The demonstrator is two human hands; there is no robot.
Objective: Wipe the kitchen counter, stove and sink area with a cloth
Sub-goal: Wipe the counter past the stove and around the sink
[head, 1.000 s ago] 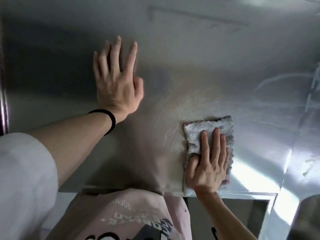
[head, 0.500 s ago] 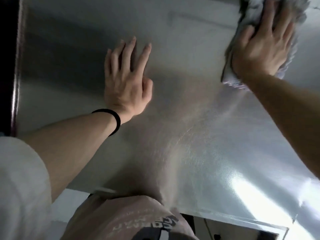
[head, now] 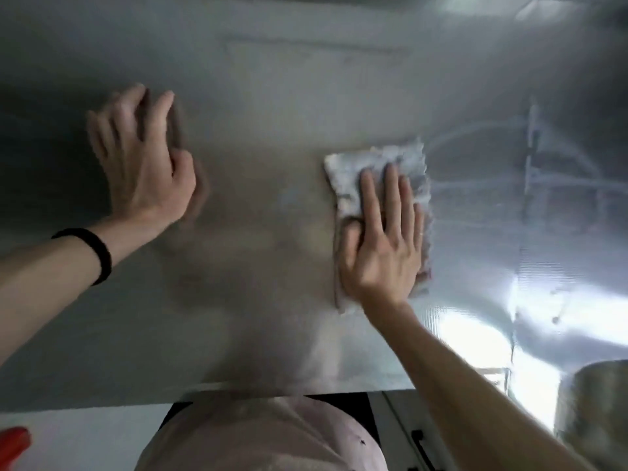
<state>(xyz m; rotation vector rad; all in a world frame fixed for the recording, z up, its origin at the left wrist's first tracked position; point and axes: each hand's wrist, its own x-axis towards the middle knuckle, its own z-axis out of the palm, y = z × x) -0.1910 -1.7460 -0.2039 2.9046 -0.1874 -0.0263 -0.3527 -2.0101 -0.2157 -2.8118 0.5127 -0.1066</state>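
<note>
Head view looks straight down on the right hand point(head: 380, 246), spread flat with fingers together and the palm pressing a folded grey cloth point(head: 384, 185) against the steel counter point(head: 278, 107). Half a second ago that hand and cloth were far up at the counter's back edge; now they are drawn towards the front edge again, right of the middle, close to where they were a second ago. That looks like one full out-and-back stroke, so this strip of counter has likely been covered and the next pass should shift sideways. The left hand point(head: 142, 161) rests open on the counter's left part, fingers loosely spread, holding nothing; it is blurred, so whether it bears weight I cannot tell. It sits a little further left than before. A black band point(head: 91, 253) circles that wrist. Right of the cloth, pale streaks point(head: 530, 185) mark the steel, seemingly unwiped. A metal pot point(head: 598, 413) stands at the front right corner.
</note>
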